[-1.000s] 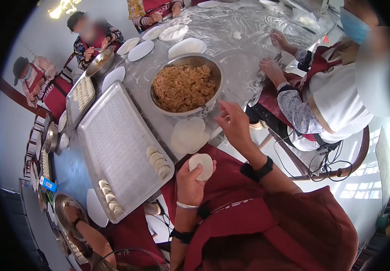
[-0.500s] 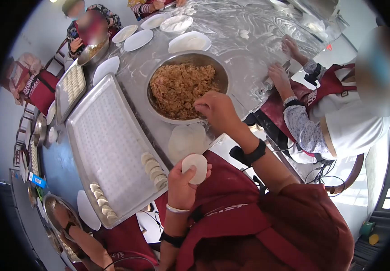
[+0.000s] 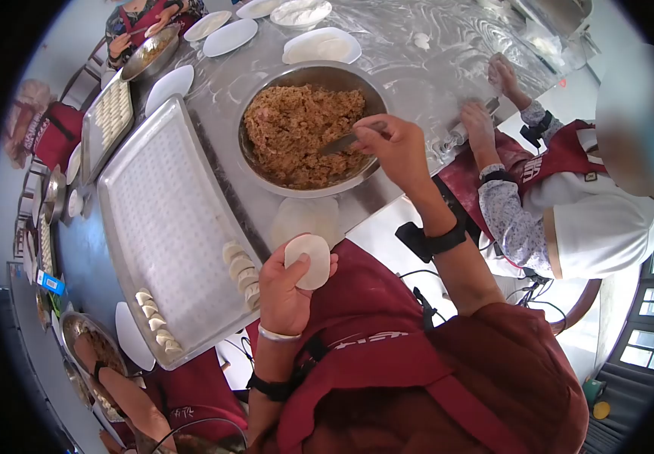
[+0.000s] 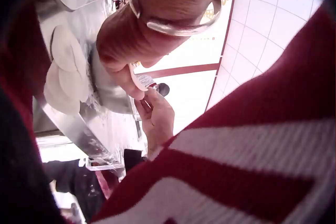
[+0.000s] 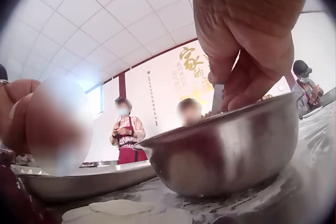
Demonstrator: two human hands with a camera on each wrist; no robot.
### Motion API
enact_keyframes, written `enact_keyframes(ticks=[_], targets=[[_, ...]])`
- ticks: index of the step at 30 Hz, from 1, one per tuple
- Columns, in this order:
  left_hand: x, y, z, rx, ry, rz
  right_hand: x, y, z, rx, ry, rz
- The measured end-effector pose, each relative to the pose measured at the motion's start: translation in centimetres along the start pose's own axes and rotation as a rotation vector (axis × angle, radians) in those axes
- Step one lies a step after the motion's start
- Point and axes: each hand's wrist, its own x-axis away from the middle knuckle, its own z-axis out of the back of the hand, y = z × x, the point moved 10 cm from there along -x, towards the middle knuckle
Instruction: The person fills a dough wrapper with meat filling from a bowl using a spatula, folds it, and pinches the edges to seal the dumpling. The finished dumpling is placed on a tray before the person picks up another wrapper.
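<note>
My left hand (image 3: 283,291) holds a round dough wrapper (image 3: 312,262) upright, the thumb pressed on its face; the left wrist view shows the wrapper (image 4: 137,78) edge-on. My right hand (image 3: 400,151) pinches a flat utensil (image 3: 339,144) whose tip reaches into the brown filling (image 3: 296,121) in the metal bowl (image 3: 379,91). In the right wrist view the right hand (image 5: 247,40) is over the rim of the bowl (image 5: 226,150). Flat wrappers (image 3: 304,219) lie on the table between the bowl and my left hand.
A large metal tray (image 3: 160,174) left of the bowl bears dumplings (image 3: 242,274) at its near corners. White plates (image 3: 230,38) stand beyond. At the right, a person's hands (image 3: 478,125) are at a rolling pin. Other people stand around the table.
My right hand has moved over the bowl, and the utensil now shows in its grip with the tip in the filling. The left hand keeps holding the wrapper.
</note>
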Motion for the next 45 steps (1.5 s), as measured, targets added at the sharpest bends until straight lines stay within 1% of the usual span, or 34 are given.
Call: enact_keyframes(ticks=[1,4,7,10,16,19,22,25,28,31,34,37,40,45], targets=[[0.0,-0.1,-0.1,-0.010,-0.009,-0.005,0.1,0.1,-0.8,-0.023,-0.038,0.009],[-0.1,-0.3,-0.1,-0.033,-0.024,-0.015,0.0,-1.1,-2.5,0.158,-0.096,0.239],[0.2,-0.1,0.1,-0.035,-0.009,-0.024,0.2,-1.2,-3.9,0.253,-0.172,0.322],[0.3,-0.1,0.4,-0.029,0.001,-0.036,0.9,-1.0,-4.2,0.333,-0.215,0.305],[0.0,-0.2,0.4,-0.025,0.017,-0.029,1.0,0.1,-4.2,0.294,-0.167,0.205],[-0.3,0.2,0.9,-0.024,0.022,-0.059,0.4,1.3,-4.3,0.168,-0.153,0.034],[-0.5,0.9,1.4,0.017,0.058,-0.091,-0.4,2.7,-4.4,0.123,-0.209,-0.219],[-0.5,1.5,1.7,0.046,0.070,-0.105,-1.4,3.6,-4.6,0.010,-0.221,-0.308],[-0.4,1.8,1.9,0.046,0.074,-0.109,-1.6,4.4,-4.7,-0.196,-0.169,-0.445],[-0.4,1.9,2.3,0.046,0.064,-0.120,-2.0,4.4,-4.0,-0.266,-0.072,-0.453],[-0.5,2.3,2.6,0.037,0.057,-0.128,-2.4,4.0,-3.9,-0.124,-0.038,-0.277],[-0.8,2.9,2.9,0.020,0.084,-0.146,-2.0,2.9,-4.8,0.116,-0.089,-0.162],[-1.4,3.7,3.3,0.009,0.114,-0.181,-1.8,3.2,-5.5,0.077,-0.115,-0.193],[-2.8,5.0,4.0,0.029,0.138,-0.263,-1.7,4.6,-6.3,-0.099,-0.175,-0.397]])
